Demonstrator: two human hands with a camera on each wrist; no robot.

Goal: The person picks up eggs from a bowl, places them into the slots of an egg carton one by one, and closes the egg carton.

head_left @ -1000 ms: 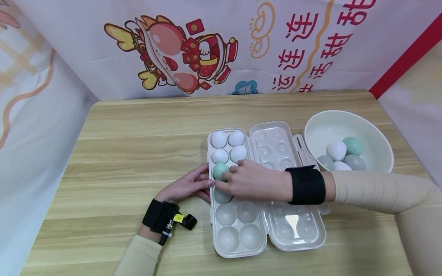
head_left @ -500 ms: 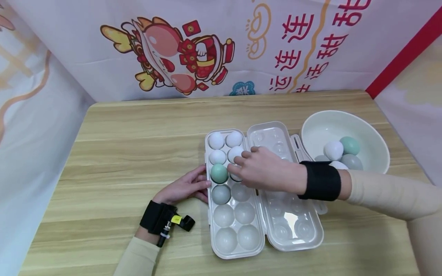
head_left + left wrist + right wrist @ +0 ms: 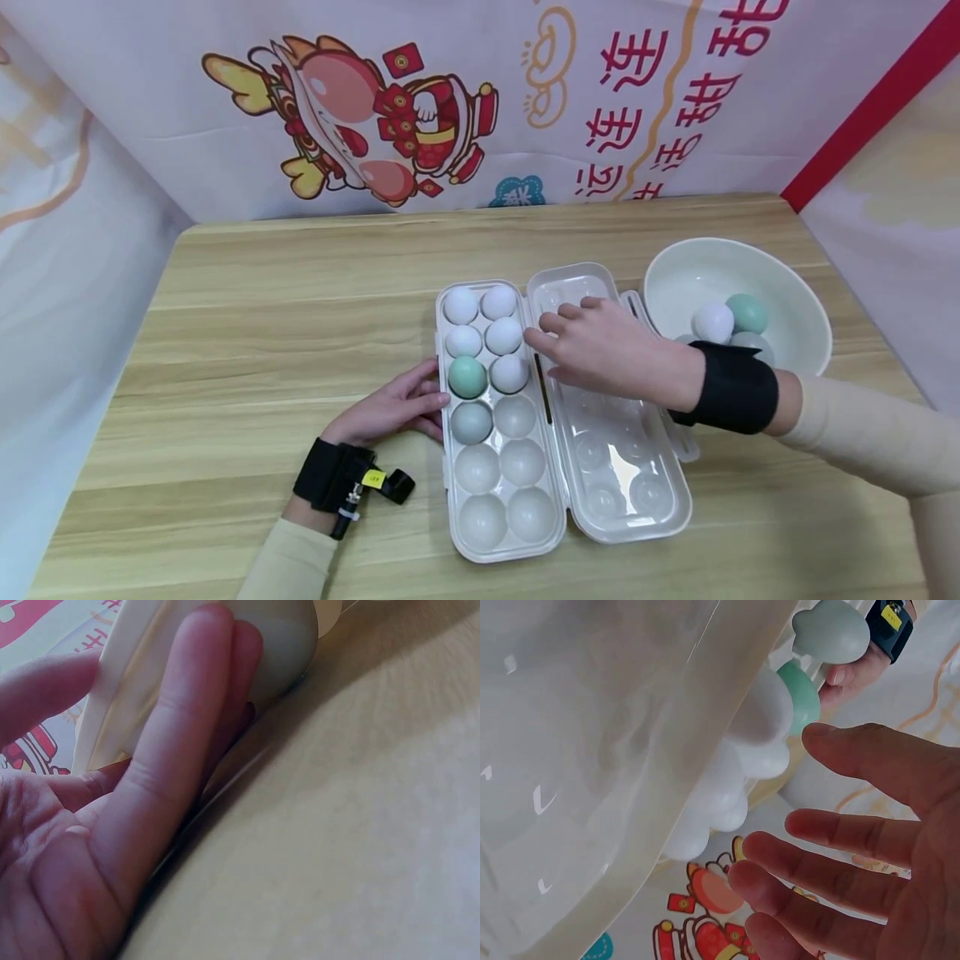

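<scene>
An egg box (image 3: 504,554) lies unfolded on the table, its cups on the left and its clear lid (image 3: 637,492) on the right. White eggs (image 3: 510,373) fill the far cups. A green egg (image 3: 467,377) sits in the left column, with a grey egg (image 3: 472,422) just nearer. My left hand (image 3: 390,408) holds the box's left edge, thumb at the rim and fingers against the side and underside, as the left wrist view shows. My right hand (image 3: 611,346) hovers over the lid, holding nothing; in the right wrist view its fingers (image 3: 832,870) are spread and relaxed.
A cream bowl (image 3: 813,333) stands right of the lid, with white, green (image 3: 747,313) and grey eggs in it; my right wrist strap (image 3: 731,387) covers part of it. Several cups at the near end (image 3: 481,521) hold no egg. A printed cloth (image 3: 420,25) hangs behind the table.
My right hand has drawn away from the cups, rightward over the lid, uncovering the white egg beside the green one. My left hand keeps its place on the box. The view has shifted slightly.
</scene>
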